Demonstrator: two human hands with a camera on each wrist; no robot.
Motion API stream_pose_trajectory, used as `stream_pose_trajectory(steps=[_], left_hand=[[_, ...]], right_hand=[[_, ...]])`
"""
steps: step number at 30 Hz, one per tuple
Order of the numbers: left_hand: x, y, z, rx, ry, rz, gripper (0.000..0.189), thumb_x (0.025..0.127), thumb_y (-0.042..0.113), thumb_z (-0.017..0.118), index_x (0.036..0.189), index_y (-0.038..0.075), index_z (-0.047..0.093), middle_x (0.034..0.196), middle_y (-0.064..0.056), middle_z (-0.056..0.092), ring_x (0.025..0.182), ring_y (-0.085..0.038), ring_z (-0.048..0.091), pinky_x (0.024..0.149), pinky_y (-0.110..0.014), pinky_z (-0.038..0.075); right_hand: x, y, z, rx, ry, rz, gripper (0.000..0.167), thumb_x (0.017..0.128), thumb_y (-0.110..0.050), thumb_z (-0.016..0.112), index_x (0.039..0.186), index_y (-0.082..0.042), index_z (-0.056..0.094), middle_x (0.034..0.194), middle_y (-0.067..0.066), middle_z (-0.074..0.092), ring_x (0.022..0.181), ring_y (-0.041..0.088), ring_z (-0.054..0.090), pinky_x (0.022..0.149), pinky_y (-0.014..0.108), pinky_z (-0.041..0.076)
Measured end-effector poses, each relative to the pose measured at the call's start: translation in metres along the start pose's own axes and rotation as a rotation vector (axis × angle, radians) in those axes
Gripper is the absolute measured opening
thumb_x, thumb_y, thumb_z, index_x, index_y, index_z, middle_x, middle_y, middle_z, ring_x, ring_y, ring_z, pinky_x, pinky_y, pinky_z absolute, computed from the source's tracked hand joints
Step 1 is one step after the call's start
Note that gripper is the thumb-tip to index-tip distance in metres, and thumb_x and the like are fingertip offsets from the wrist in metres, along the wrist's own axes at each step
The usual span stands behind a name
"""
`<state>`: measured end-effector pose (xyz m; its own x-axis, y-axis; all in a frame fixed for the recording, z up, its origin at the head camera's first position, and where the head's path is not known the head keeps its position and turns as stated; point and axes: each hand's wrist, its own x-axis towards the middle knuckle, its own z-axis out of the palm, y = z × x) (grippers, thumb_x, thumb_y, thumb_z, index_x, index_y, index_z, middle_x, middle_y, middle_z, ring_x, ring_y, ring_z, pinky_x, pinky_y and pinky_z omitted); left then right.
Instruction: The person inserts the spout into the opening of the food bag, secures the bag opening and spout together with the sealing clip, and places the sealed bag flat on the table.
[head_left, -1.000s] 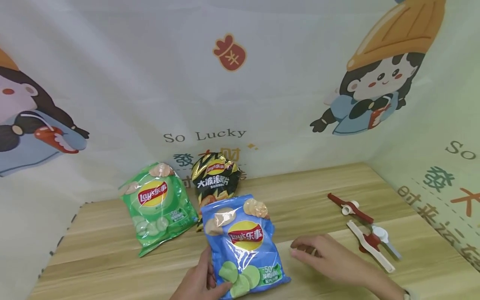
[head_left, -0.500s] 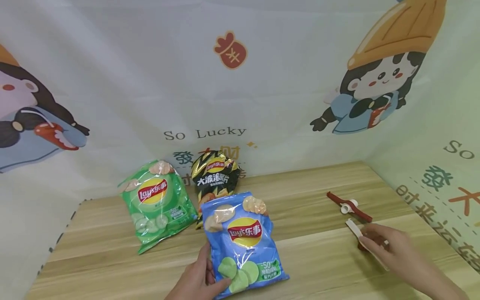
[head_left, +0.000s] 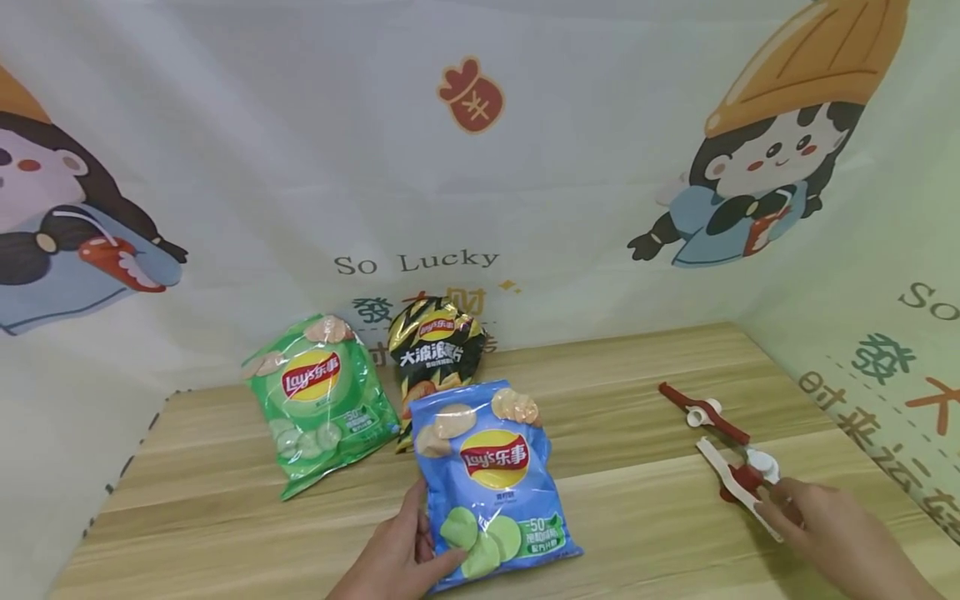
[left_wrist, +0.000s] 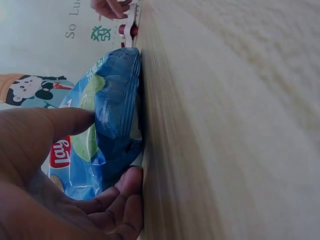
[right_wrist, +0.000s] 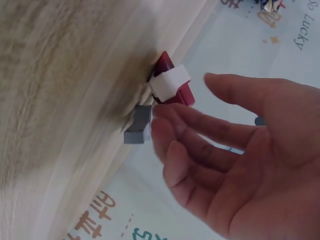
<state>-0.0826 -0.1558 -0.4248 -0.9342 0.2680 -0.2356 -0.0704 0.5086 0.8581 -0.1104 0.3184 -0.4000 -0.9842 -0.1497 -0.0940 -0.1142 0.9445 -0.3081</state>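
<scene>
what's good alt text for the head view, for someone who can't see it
A person's left hand grips a blue Lay's bag at a wooden table; the right hand is at some red and white clips. Beyond are a green bag, a black bag and a cartoon-print cloth.

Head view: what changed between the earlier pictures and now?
The right hand moved right, from beside the blue bag to over the white clip, then slightly farther right, to the grey clip; contact is unclear. Nothing was visibly picked up or let go. As before, the left hand holds the blue bag; the green bag, black bag and red clip stayed put.
</scene>
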Motion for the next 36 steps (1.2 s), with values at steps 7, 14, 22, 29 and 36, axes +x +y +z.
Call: stream_pose_trajectory(steps=[7,14,22,29,36], left_hand=[[0.0,-0.001,-0.001,0.007,0.001,-0.003,0.098,0.087,0.036,0.077,0.151,-0.007,0.017,0.082,-0.004,0.053,0.07,-0.016,0.053,0.054,-0.023,0.042],[0.0,-0.001,-0.002,-0.009,-0.001,-0.014,0.097,0.086,0.036,0.078,0.15,-0.007,0.02,0.084,-0.004,0.052,0.071,-0.017,0.054,0.055,-0.023,0.043],[0.001,-0.003,-0.001,-0.022,-0.004,-0.006,0.097,0.086,0.035,0.078,0.15,-0.008,0.019,0.085,-0.005,0.052,0.071,-0.017,0.054,0.055,-0.023,0.043],[0.001,-0.002,-0.001,-0.018,-0.008,0.0,0.097,0.087,0.036,0.078,0.149,-0.01,0.019,0.084,-0.004,0.052,0.071,-0.017,0.053,0.055,-0.023,0.043],[0.0,-0.001,-0.002,-0.007,-0.005,0.0,0.093,0.087,0.036,0.078,0.147,-0.01,0.023,0.082,-0.004,0.053,0.07,-0.016,0.053,0.055,-0.022,0.042]], right_hand=[[0.0,0.003,0.013,-0.06,-0.008,0.011,0.019,0.092,-0.021,0.07,0.086,-0.005,0.064,0.069,-0.004,0.056,0.06,0.015,0.048,0.054,0.035,0.041],[0.002,0.008,0.021,-0.092,0.052,-0.01,0.019,0.092,-0.015,0.069,0.08,-0.009,0.057,0.063,-0.002,0.044,0.057,0.015,0.042,0.053,0.034,0.036],[0.004,0.01,0.022,-0.063,0.053,-0.019,0.015,0.095,-0.015,0.066,0.086,-0.006,0.059,0.064,-0.002,0.044,0.059,0.016,0.043,0.054,0.035,0.037],[0.002,0.004,0.016,-0.058,0.093,-0.045,0.012,0.096,-0.014,0.063,0.09,-0.004,0.06,0.066,-0.002,0.049,0.059,0.017,0.045,0.053,0.035,0.038],[-0.001,-0.006,0.014,-0.067,0.202,-0.079,0.014,0.096,-0.011,0.064,0.085,-0.004,0.058,0.06,-0.003,0.041,0.052,0.013,0.038,0.048,0.028,0.033]])
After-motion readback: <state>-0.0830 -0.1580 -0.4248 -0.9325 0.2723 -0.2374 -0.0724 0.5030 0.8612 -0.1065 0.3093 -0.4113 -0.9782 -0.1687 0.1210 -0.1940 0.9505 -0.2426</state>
